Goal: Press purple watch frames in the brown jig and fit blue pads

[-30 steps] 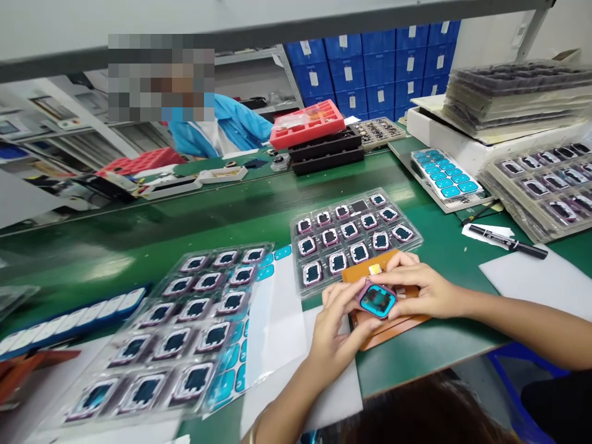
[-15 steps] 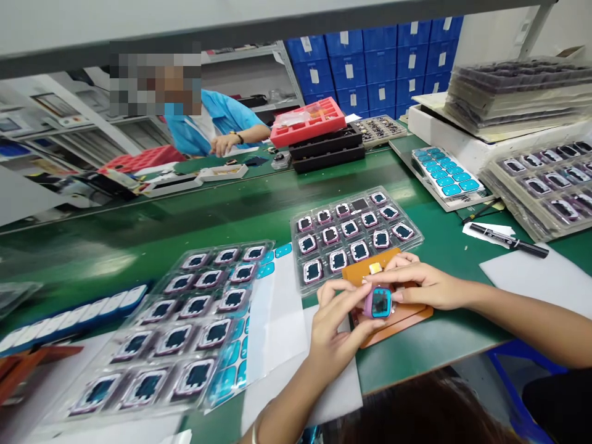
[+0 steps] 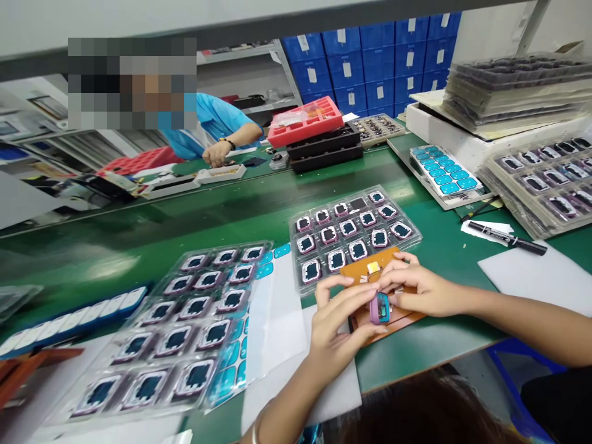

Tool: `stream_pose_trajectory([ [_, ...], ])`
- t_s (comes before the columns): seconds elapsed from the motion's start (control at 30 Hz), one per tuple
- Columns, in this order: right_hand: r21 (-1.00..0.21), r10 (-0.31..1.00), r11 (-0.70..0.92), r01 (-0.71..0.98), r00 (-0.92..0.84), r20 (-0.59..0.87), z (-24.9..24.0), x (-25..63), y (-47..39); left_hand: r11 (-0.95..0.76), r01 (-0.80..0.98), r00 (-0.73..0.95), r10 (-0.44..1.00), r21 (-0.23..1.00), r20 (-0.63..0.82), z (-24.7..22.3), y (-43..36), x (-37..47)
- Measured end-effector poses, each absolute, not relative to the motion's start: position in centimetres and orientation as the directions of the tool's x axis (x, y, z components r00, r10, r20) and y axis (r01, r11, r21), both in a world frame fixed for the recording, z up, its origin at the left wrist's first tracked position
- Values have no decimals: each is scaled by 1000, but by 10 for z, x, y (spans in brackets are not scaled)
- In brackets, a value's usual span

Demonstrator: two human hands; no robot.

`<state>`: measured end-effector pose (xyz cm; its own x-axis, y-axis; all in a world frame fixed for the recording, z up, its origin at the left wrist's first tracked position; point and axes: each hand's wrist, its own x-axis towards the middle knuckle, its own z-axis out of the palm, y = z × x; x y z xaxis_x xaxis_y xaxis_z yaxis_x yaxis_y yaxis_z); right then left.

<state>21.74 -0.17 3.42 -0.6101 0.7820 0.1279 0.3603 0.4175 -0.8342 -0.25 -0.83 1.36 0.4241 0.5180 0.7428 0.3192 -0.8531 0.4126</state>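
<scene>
Purple plastic, with a blue face: the small watch case [image 3: 380, 308] stands on edge, pinched between the left hand [image 3: 335, 324] and the right hand [image 3: 416, 288], just above an orange-brown fixture board [image 3: 365, 274] on the green worktop [image 3: 185, 216]. Beyond lies a clear blister tray of watch cases [image 3: 354, 231]; farther off, a co-worker's hand [image 3: 213, 153].

Green bench [image 3: 194, 216], glossy top. On it: clear blister tray [image 3: 354, 233] of purple watch cases at centre, bigger one [image 3: 185, 320] front left w/ white sheets [image 3: 277, 320] under it, orange fixture board [image 3: 370, 277] nr front edge, black marker [image 3: 506, 238] on paper slip at right, red tray [image 3: 305, 120] on black trays [image 3: 324, 151] far side.
</scene>
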Motion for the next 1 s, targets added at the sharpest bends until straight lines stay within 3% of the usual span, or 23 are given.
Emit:
stream_pose_trajectory([
  [0.4, -809, 794, 444, 387, -589, 154, 26, 217, -2, -830, 331, 397, 553, 448, 732, 13, -8, -2],
  [1.0, -826, 770, 434, 359, -625, 132, 27, 221, 1, -739, 247, 334, 672, 627, 661, 10, -7, -4],
])
